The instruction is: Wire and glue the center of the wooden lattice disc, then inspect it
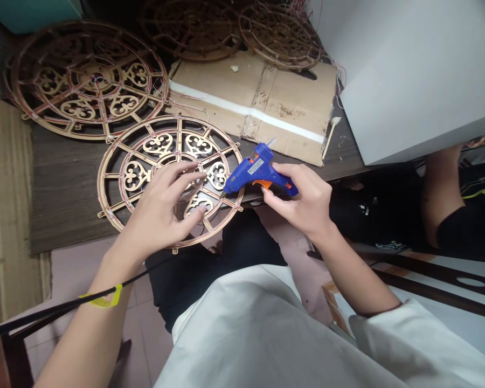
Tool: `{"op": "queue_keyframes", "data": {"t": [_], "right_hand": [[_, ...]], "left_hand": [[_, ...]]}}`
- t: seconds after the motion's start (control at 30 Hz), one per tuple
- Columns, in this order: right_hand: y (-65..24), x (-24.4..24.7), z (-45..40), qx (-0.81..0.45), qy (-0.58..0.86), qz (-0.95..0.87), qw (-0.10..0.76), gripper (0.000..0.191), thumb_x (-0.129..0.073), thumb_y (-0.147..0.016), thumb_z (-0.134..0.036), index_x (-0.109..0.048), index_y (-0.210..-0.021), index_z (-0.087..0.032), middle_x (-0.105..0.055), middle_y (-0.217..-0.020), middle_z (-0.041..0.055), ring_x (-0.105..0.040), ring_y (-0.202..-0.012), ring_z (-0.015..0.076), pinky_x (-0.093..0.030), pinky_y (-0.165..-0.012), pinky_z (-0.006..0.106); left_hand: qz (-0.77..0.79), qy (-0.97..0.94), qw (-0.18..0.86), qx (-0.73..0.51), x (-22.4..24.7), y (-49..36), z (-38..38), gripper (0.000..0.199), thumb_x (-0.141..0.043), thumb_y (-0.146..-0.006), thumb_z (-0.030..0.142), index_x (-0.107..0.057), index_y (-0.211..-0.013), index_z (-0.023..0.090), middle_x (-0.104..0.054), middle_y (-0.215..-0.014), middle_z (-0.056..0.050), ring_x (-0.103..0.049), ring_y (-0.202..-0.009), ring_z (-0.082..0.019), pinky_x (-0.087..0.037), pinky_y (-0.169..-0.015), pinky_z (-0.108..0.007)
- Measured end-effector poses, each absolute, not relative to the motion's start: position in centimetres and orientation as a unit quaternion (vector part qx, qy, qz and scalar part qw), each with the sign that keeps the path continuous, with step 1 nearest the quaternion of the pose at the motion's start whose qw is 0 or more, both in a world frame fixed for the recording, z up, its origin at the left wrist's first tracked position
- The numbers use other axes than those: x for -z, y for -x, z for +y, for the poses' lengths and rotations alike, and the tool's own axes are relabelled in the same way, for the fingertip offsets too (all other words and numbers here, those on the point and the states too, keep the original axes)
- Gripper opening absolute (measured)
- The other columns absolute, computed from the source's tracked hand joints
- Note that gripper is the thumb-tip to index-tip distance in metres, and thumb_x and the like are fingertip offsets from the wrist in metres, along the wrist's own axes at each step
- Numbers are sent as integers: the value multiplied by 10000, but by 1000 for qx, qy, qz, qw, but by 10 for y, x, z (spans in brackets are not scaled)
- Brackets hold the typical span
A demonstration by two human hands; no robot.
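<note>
Right hand was clamped around a blue glue gun, finger by the orange trigger, nozzle aimed left and down at the right part of a round gold lattice disc. Disc lay flat on the dark wooden table, near edge hanging over the lap. Left hand pressed on the disc's middle, fingers spread, gripping nothing. To glue well, judged: keep the disc pinned flat, put the nozzle tip right on the wire joint, squeeze lightly, keep left fingertips off the hot spot. Nozzle tip itself was hard to make out against the lattice; whether glue was coming out couldn't be told. Thin wire along the disc ribs barely visible. More discs and cardboard lay behind.
</note>
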State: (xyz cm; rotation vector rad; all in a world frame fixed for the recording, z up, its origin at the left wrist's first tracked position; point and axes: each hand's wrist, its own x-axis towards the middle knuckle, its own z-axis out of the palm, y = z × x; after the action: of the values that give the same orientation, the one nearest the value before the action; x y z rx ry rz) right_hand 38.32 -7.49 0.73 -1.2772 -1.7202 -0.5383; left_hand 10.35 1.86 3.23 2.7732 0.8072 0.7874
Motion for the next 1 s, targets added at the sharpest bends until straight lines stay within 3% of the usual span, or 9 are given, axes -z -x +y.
{"op": "queue_keyframes", "data": {"t": [0.43, 0.6, 0.73, 1.0], "right_hand": [[-384, -10, -81, 294, 435, -740, 420, 525, -695, -856, -140, -590, -1359, -247, -773, -1129, 101, -743, -955, 274, -610, -796, 420], [-387, -8, -84, 315, 442, -735, 407, 466, -706, -870, -162, -627, -1313, -284, -777, -1141, 70, -750, -928, 261, -628, -789, 428], [-385, -8, -84, 322, 450, -725, 409, 398, -695, -881, -179, -658, -1265, -277, -778, -1132, 73, -751, -922, 264, -635, -771, 438], [-385, -12, -79, 324, 428, -737, 411, 531, -709, -862, -148, -594, -1368, -259, -784, -1104, 79, -742, -925, 263, -621, -789, 418]], "left_hand": [[272, -924, 78, -259, -34, -104, 19, 527, -649, -867, 344, -566, -1374, 232, -527, -1488, -126, -475, -1390, -310, -351, -1186, -509], [273, -923, 77, -262, -33, -103, 18, 521, -644, -877, 354, -548, -1383, 277, -521, -1496, -101, -472, -1395, -304, -357, -1183, -525], [270, -923, 76, -264, -33, -104, 18, 521, -650, -876, 358, -560, -1376, 244, -526, -1488, -122, -476, -1385, -311, -360, -1180, -518], [267, -924, 81, -261, -33, -103, 18, 520, -659, -872, 348, -577, -1365, 206, -533, -1477, -140, -476, -1381, -312, -350, -1184, -505]]}}
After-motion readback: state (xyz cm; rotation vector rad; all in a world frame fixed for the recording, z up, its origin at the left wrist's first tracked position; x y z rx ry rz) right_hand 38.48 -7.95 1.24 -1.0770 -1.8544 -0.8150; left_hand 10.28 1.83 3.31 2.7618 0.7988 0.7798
